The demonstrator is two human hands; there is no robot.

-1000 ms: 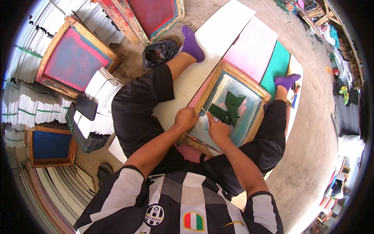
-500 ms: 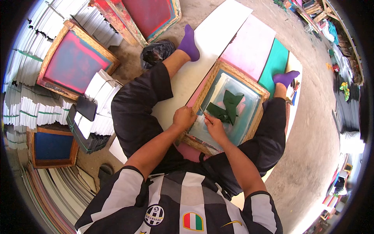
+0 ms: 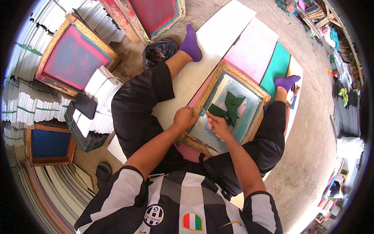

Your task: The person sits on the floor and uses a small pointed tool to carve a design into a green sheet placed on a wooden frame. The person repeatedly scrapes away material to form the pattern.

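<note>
A wooden screen-printing frame [image 3: 208,85] lies tilted between my legs, its pale blue mesh [image 3: 243,134] facing up. My left hand [image 3: 185,118] is closed round the frame's left edge. Over the lower left of the mesh, my right hand [image 3: 219,128] pinches a small thin tool [image 3: 205,112], perhaps a blade; its tip points toward the left rail. Folded dark green pieces [image 3: 233,104], cloth or paper, rest on the middle of the mesh, with a pinkish patch beside them.
White, pink and green sheets [image 3: 274,66] lie under the frame and my feet. Other framed screens [image 3: 76,56] lean at the left beside stacked paper [image 3: 103,87]. A black plastic bag [image 3: 157,52] sits near my left foot. Small tools [image 3: 295,93] lie by my right foot.
My right hand has shifted slightly down and right and turned a little, still holding the thin tool. My left hand stays on the frame's edge. The whole view has moved slightly.
</note>
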